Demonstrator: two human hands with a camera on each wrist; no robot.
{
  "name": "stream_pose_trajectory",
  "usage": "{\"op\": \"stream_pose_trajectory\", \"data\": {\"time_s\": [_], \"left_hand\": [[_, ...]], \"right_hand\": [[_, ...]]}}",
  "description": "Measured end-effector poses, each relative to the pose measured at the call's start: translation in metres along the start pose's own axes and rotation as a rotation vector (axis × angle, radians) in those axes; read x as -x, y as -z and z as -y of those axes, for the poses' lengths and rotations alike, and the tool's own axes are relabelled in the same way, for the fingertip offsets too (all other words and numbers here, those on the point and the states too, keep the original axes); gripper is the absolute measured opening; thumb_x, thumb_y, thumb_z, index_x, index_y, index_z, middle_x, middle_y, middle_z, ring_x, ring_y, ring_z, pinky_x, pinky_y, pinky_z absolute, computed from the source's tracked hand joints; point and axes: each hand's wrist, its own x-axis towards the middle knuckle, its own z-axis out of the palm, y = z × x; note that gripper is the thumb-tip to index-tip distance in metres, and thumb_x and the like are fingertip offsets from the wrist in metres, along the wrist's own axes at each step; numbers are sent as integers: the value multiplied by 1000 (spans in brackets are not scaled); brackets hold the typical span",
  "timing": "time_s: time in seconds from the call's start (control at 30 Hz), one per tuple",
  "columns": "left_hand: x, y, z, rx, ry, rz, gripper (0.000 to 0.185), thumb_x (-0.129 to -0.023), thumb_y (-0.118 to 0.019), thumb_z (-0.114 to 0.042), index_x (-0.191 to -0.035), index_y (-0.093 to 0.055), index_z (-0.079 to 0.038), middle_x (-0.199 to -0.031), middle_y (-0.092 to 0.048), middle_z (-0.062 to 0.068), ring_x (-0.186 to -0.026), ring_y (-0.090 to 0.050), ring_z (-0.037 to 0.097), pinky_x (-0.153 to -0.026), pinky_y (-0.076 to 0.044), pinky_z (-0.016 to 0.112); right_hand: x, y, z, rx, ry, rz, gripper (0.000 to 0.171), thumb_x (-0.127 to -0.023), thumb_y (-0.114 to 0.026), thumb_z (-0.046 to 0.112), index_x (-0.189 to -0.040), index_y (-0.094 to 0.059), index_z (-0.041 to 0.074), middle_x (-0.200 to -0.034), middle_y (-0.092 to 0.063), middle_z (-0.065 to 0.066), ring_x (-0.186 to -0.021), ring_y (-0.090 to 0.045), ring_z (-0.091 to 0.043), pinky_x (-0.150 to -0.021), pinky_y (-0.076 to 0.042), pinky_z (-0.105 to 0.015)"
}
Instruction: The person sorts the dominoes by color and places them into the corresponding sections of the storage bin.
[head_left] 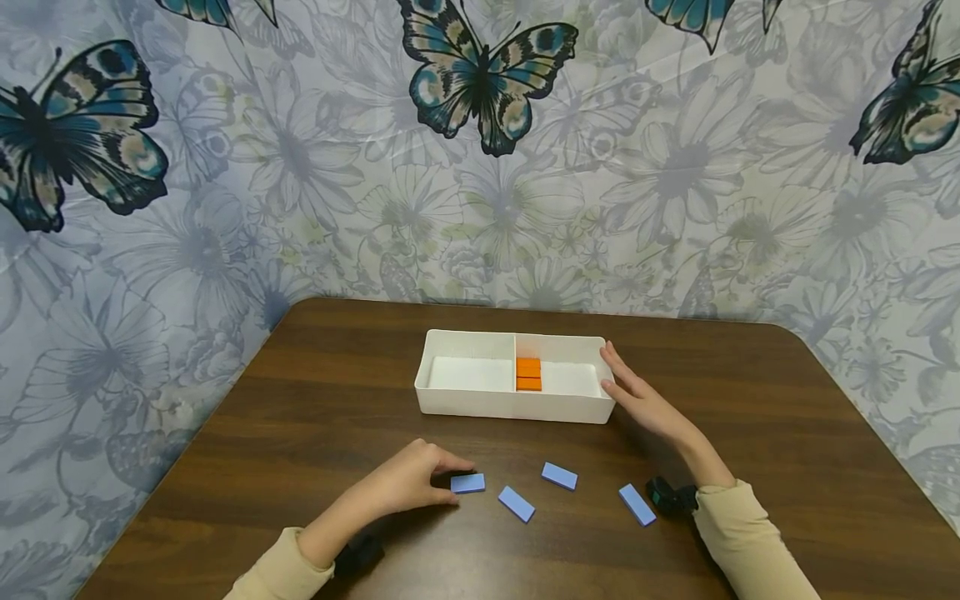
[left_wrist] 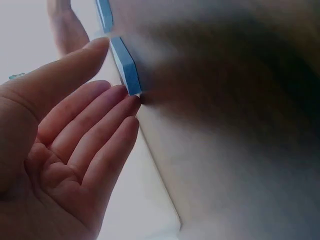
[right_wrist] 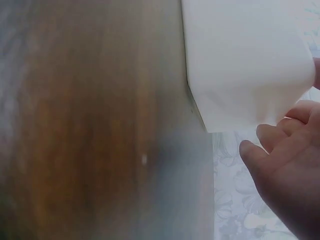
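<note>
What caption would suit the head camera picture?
Left hand touches a blue block while right hand rests against a white tray holding orange blocks.

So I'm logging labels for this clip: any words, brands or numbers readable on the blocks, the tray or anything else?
None: no text shows on the blue blocks, the orange blocks, the white tray, the table or the butterfly backdrop.
</note>
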Motion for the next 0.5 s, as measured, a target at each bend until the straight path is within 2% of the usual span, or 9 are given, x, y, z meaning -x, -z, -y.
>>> {"op": "stream_pose_trajectory", "data": {"time_s": [0.3,0.5], "left_hand": [[-3,-2,-5,-130,-2,3,39,-75,-79,-13,-112,-70,-5,-105,-68,2,-91,-61,7,-76,-50,23],[-4,-2,-6,-152,-5,-10,36,-76,-79,-10,-110,-70,-5,-104,-68,1,-90,-62,8,-74,-51,23]], "right_hand": [[0,2,-9,-103,-14,19,61,-102,-41,18,-150,-6,5,-154,12,-10,-138,12,-30,-105,-3,-58],[1,3,-14,-172,-16,19,60,-102,-40,16,-151,-6,9,-154,12,-8,-138,13,-27,-103,1,-61]]}}
